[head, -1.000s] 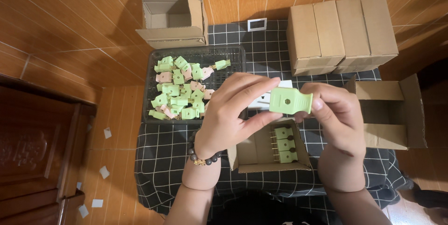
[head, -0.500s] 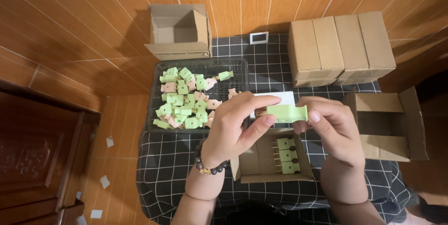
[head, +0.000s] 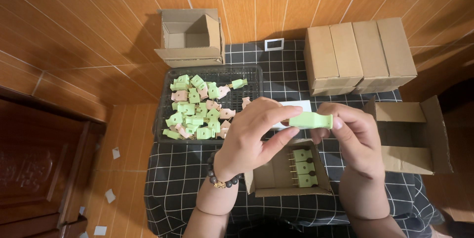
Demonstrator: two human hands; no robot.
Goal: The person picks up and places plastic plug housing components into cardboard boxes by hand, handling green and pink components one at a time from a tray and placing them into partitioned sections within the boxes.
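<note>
We are holding a green plug [head: 310, 120] between both hands, level, above the small open carton [head: 276, 181]. Our left hand [head: 252, 134] is reaching in from the plug's near-left side, index finger laid along its top and thumb coming up underneath, the two pinching the plug's left end. Our right hand [head: 353, 137] is gripping the flared right end, thumb and fingers pressed together on it. The plug is sitting between the two grips, its body bridging the gap, with a white card [head: 296, 107] just behind it.

Directly below the grip, three green plugs [head: 304, 168] are lying side by side in the carton, pins pointing left. Left of and beyond the left hand, a dark mesh tray [head: 249, 72] is holding a loose heap of green and pink plugs [head: 197, 107]. An open box [head: 190, 38] is standing beyond the tray. Beyond the right hand, closed cartons [head: 360, 55] are lined up in a row; just right of it, another open box [head: 412, 137] is lying on its side. Everything is resting on a black checked cloth [head: 187, 174].
</note>
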